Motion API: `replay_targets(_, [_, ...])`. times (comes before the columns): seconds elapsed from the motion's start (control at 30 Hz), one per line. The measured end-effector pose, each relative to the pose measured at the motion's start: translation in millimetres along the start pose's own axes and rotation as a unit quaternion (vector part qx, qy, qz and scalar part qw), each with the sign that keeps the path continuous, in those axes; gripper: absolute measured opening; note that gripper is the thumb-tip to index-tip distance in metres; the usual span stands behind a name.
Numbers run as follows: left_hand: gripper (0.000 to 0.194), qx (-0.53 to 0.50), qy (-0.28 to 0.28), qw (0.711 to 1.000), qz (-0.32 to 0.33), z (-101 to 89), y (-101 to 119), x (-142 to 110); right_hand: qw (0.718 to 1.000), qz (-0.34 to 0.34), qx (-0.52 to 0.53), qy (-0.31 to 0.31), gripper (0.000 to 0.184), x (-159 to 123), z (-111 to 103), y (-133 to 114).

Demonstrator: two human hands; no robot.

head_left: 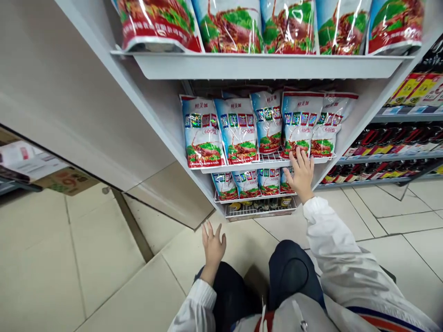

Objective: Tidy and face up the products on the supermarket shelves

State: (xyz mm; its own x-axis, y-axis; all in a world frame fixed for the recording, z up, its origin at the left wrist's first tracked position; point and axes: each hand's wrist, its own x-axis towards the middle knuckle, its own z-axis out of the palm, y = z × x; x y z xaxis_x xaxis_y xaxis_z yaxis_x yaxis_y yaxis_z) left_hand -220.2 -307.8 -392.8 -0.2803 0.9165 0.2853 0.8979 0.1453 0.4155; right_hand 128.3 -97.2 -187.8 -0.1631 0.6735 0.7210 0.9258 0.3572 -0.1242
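Shiny seasoning packets stand in a row on the middle shelf. My right hand (300, 174) is at the front edge of that shelf, fingers spread, with its fingertips over the bottom of one seasoning packet (300, 121); I cannot tell whether they touch it. Left of that packet, another packet (270, 122) stands a little further back than the packet (238, 131) beside it. Below the shelves on the left, my left hand (213, 246) hovers over the floor near my knee, open, with nothing in it.
Larger packets (228, 27) fill the shelf above (263, 67). Smaller-looking packets (245, 183) and several jars (265, 203) occupy the lower levels. A pillar (86, 92) stands on the left. To the right, another rack holds dark bottles (391, 138). The floor (114, 295) is tiled.
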Motion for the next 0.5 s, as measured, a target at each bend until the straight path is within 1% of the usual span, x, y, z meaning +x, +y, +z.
replay_targets(0.07, [0.050,-0.011,0.005,1.000,-0.019,-18.5,2.6,31.9,0.999,-0.019,0.028,-0.007,0.062,1.2,-10.0,5.7])
replay_targets(0.1, [0.060,-0.019,0.022,0.999,-0.033,-27.9,4.4,52.4,0.998,-0.020,0.052,0.001,0.062,-4.7,-13.5,8.8])
replay_targets(0.13, [0.070,-0.030,0.045,0.997,-0.048,-36.6,6.6,74.6,0.997,-0.008,0.078,0.018,0.062,-16.2,-14.7,12.4])
replay_targets(0.17, [0.078,-0.042,0.065,0.995,-0.056,-43.9,9.1,97.3,0.994,0.018,0.102,0.037,0.061,-33.8,-13.2,16.4])
replay_targets(0.2, [0.084,-0.047,0.075,0.995,-0.055,-49.5,12.0,118.9,0.989,0.064,0.118,0.063,0.059,-56.9,-8.8,20.6])
replay_targets(0.23, [0.085,-0.031,0.068,0.995,-0.061,-52.9,15.0,138.3,0.981,0.126,0.126,0.077,0.054,-84.6,-1.6,24.8])
replay_targets(0.27, [0.079,0.004,0.038,0.996,-0.084,-54.1,18.2,154.4,0.970,0.196,0.131,0.057,0.048,-114.9,7.8,28.9])
replay_targets(0.3, [0.071,0.035,0.014,0.993,-0.114,-53.5,21.2,166.6,0.951,0.279,0.134,0.000,0.046,-145.8,18.8,32.8])
replay_targets(0.33, [0.067,0.054,0.002,0.990,-0.133,-51.3,24.0,174.9,0.920,0.357,0.139,-0.084,0.046,-174.9,30.7,36.6])
replay_targets(0.37, [0.064,0.071,-0.005,0.986,-0.151,-48.1,26.4,179.8,0.901,0.388,0.141,-0.134,0.042,-200.1,43.0,40.5])
replay_targets(0.4, [0.063,0.081,-0.003,0.983,-0.163,-44.3,28.3,181.8,0.888,0.405,0.138,-0.168,0.037,-219.9,55.5,44.6])
replay_targets(0.43, [0.063,0.089,0.003,0.981,-0.170,-40.6,29.9,182.0,0.876,0.416,0.138,-0.202,0.037,-233.4,67.9,49.0])
replay_targets(0.47, [0.063,0.099,0.007,0.979,-0.178,-37.4,31.0,181.2,0.867,0.419,0.140,-0.232,0.039,-240.5,80.3,53.8])
replay_targets(0.5, [0.064,0.108,0.011,0.977,-0.185,-34.7,31.9,180.2,0.859,0.418,0.142,-0.258,0.040,-241.8,92.7,58.9])
